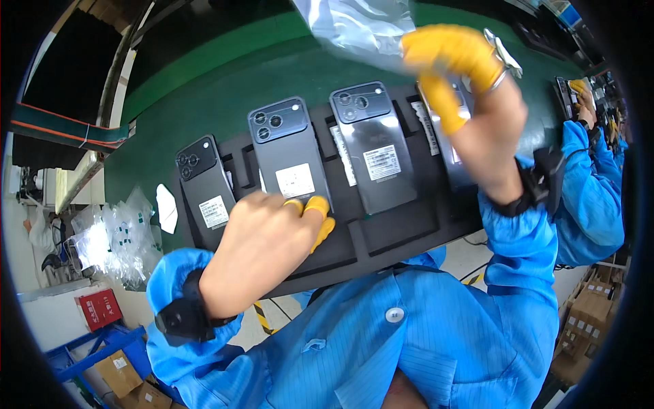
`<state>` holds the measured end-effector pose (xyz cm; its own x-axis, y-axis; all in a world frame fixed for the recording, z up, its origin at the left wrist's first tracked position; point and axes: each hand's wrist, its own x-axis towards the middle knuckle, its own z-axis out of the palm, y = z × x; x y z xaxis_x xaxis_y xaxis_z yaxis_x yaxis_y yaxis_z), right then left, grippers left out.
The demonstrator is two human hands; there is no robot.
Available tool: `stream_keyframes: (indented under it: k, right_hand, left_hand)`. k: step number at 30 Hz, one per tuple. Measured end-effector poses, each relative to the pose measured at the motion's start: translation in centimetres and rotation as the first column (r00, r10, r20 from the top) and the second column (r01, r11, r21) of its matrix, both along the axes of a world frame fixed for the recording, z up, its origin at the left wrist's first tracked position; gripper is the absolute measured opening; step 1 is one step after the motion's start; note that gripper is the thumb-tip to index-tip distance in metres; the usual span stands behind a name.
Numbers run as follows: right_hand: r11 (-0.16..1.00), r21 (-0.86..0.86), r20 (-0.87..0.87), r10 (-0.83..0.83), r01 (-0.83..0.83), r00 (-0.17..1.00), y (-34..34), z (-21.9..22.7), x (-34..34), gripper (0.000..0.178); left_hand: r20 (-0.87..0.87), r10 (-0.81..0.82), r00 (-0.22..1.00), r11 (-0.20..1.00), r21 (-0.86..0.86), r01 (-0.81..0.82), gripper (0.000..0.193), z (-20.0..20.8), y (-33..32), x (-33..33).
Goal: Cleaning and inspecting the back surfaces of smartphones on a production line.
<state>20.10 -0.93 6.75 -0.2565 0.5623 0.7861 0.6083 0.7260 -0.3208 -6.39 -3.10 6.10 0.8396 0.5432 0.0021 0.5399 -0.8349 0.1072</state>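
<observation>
My left hand point(269, 235), with yellow finger covers, is closed at the lower end of a grey smartphone point(286, 146) that lies back up with a white label. My right hand point(477, 88), also in yellow finger covers, is raised and pinches a clear plastic film or bag point(361, 27), blurred by motion. Beneath both hands is a black slotted tray point(402, 235). To the left on it rests a dark smartphone point(197, 180); right of the held one lies another smartphone point(373, 146). My right hand and wrist partly cover a further smartphone point(458, 170).
Crumpled clear bags point(122, 235) lie at the left edge of the green bench point(146, 153), near a white scrap point(166, 208). A co-worker's blue sleeve point(589, 198) is close at my right. Cardboard boxes point(591, 300) stand below right, a blue rack point(88, 358) below left.
</observation>
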Motion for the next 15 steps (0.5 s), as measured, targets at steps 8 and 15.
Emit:
stream_keyframes:
  k: [8, 15]
  right_hand:
    - [0.9, -0.422, 0.373, 0.283, -0.11, 0.884, -5.5, -6.2, -0.2, 0.038]
    - [0.836, -0.527, 0.282, 0.343, -0.154, 0.896, -4.9, -5.3, 0.6, 0.049]
  left_hand:
    - [0.012, -0.201, 0.98, 0.969, 0.15, 0.197, 0.018, -3.7, -0.8, 5.7]
    - [-0.037, -0.33, 0.943, 0.943, 0.025, 0.331, 0.008, -0.3, 1.1, 5.6]
